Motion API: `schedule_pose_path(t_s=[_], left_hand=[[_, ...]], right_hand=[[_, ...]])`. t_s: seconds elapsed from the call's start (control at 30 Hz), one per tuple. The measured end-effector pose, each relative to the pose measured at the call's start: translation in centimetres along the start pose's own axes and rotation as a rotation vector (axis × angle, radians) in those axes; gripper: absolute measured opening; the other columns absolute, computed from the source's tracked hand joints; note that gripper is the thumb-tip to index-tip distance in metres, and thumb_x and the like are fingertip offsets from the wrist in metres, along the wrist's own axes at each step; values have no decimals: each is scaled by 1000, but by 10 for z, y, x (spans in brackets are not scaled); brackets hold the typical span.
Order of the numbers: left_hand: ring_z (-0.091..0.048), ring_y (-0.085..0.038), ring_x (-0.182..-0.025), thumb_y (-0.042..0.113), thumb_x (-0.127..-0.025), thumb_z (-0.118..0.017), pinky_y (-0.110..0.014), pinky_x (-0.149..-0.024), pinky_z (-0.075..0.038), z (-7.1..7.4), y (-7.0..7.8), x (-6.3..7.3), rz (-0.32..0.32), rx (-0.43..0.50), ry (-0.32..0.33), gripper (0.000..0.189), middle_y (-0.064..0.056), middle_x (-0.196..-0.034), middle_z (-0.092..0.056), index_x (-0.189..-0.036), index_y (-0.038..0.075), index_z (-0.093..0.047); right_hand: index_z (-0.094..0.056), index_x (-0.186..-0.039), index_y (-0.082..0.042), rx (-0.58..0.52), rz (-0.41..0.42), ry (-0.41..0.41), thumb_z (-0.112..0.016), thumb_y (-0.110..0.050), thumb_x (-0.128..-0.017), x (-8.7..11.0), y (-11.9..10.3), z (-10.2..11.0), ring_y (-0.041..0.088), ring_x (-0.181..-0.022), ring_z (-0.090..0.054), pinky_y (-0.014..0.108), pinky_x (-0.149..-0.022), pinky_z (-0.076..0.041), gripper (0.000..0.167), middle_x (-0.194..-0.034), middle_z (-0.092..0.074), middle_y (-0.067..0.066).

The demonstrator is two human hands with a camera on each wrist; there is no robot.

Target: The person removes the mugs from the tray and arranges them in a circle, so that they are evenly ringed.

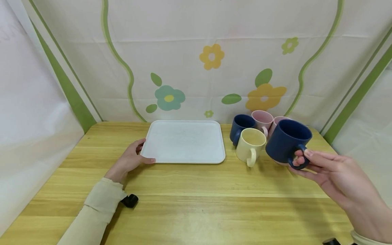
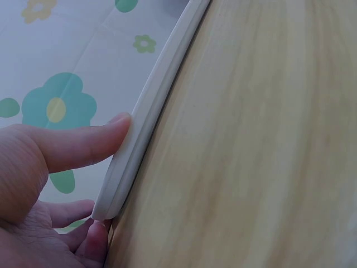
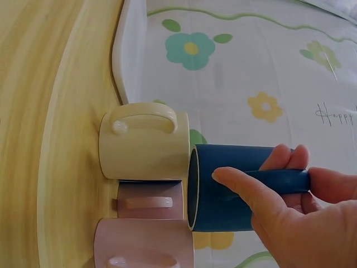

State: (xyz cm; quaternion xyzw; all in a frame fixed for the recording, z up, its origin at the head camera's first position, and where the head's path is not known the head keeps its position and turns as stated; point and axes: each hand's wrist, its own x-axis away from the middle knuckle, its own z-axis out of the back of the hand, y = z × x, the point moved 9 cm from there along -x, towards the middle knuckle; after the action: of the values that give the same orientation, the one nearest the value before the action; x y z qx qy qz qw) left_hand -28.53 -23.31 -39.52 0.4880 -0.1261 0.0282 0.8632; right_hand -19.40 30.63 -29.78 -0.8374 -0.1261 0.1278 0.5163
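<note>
**Right of the tray, a blue mug held by its handle**

At the right side of the wooden table (image 1: 196,190), I see my right hand (image 1: 333,177) holding a dark blue mug (image 1: 286,141) by its handle, thumb on top and fingers curled through and under the loop. The mug is tilted, its mouth turned up and toward the left, and appears lifted clear of the tabletop. Its handle points right, back into my palm, so the body of the mug lies leftward from my fingers.

The white tray (image 1: 183,141) lies well apart to the left of the mug, flat, its long side running across the table. My left hand (image 1: 130,161) rests on the tray's near left corner: the thumb is laid straight against the rim, and the other fingers sit low at the edge, tips hidden. That hand is nearer the tray; the right hand is nearer the mugs.

Between tray and held mug stands a cream mug (image 1: 250,144), handle toward me. Behind it cluster another blue mug (image 1: 242,127) and two pink mugs (image 1: 262,119), close together.
</note>
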Motion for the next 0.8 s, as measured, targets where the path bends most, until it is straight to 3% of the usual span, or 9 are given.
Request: schedule_pose_path(t_s=[0.33, 0.8], left_hand=[[-24, -45, -157, 18, -90, -85, -60, -129, -26, -3, 2, -1, 5, 21, -7, 113, -26, -174, -19, -171, 3, -8], [-25, -45, -156, 18, -89, -85, -59, -129, -26, -2, 1, -1, 8, 32, -2, 113, -25, -174, -20, -171, 4, -8]], right_hand=[[-73, -122, 11, 22, -1, -50, -28, 10, -111, -4, 9, 0, 26, -103, -77, 44, -97, -62, 47, -111, -78, 17], [-76, -116, 8, 16, -60, 23, -34, 8, -111, -5, 33, 11, 23, -97, -77, 45, -96, -63, 43, -111, -78, 13]])
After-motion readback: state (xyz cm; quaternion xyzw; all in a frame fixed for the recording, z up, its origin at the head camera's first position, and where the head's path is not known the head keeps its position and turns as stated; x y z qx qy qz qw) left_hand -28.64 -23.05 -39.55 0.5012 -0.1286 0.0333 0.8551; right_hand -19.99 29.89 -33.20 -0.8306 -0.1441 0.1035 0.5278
